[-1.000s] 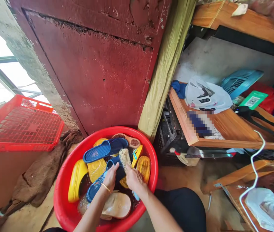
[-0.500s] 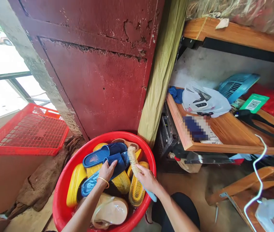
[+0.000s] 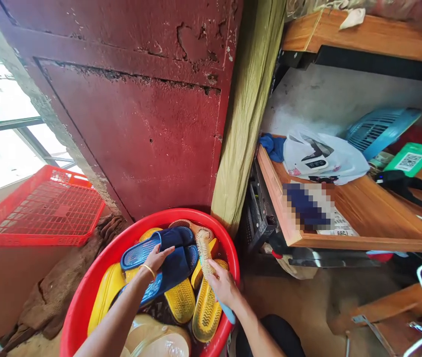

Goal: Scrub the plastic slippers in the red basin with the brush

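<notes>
My right hand [image 3: 222, 283] is wrapped round the blue handle of a scrub brush [image 3: 204, 252] with pale bristles, angled over the basin's right half. Fingers stretched and apart, my left hand [image 3: 157, 261] lies over the navy slippers [image 3: 175, 267]; whether it presses on them I cannot tell. Those slippers rest on a heap in a red basin [image 3: 70, 317]. Yellow slippers [image 3: 208, 310] lie sole up below the brush, and more yellow footwear [image 3: 104, 292] leans on the left wall. Beige slippers [image 3: 166, 342] are at the near side, partly cut off by the frame.
A maroon door [image 3: 151, 114] and a curtain-like yellow-green cloth [image 3: 242, 129] stand behind the basin. To the left are a red plastic crate [image 3: 43, 208] and brown sacking [image 3: 54, 292]. A wooden shelf tray [image 3: 392, 208] with a white bag [image 3: 326, 156] borders the right.
My left hand has opened from the blue slipper and shifted slightly left, fingers now extended. The brush stays in my right hand. The view has shifted a little.
</notes>
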`<state>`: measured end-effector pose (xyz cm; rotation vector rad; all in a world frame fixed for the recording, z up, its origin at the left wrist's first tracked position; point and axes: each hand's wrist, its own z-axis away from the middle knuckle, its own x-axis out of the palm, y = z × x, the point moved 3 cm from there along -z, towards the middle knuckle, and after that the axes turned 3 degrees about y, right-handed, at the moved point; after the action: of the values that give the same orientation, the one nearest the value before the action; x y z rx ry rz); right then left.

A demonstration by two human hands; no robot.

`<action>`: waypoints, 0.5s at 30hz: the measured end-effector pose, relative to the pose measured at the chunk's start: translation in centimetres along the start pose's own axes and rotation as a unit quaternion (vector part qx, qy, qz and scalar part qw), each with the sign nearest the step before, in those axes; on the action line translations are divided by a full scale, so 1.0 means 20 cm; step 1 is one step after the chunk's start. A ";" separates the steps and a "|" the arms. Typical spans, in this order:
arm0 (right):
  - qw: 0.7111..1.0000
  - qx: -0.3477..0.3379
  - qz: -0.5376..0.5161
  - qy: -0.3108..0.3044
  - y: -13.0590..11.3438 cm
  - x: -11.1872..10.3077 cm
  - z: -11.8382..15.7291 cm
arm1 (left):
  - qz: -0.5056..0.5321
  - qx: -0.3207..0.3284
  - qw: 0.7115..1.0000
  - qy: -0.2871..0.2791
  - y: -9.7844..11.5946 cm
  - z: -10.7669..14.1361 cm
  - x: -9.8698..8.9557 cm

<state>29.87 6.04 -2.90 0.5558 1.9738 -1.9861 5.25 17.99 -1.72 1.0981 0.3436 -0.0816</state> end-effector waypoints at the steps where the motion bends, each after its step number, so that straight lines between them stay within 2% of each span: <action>1: 1.000 -0.008 0.020 0.006 0.01 0.00 0.00 | -0.022 0.014 0.999 0.020 -0.01 -0.03 0.03; 5: 0.995 -0.028 0.091 -0.014 0.05 0.01 0.02 | -0.064 0.026 0.997 0.044 -0.11 -0.11 0.11; 9: 0.989 -0.036 0.140 -0.044 0.05 0.03 0.05 | -0.089 0.017 0.995 0.038 -0.21 -0.15 0.14; 15: 0.982 -0.038 0.178 -0.057 0.03 0.04 0.04 | -0.111 -0.004 0.993 0.034 -0.28 -0.17 0.17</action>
<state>29.40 5.29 -3.83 0.7046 1.7321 -1.6800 6.40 18.69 -8.96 1.0533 0.5261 -0.2401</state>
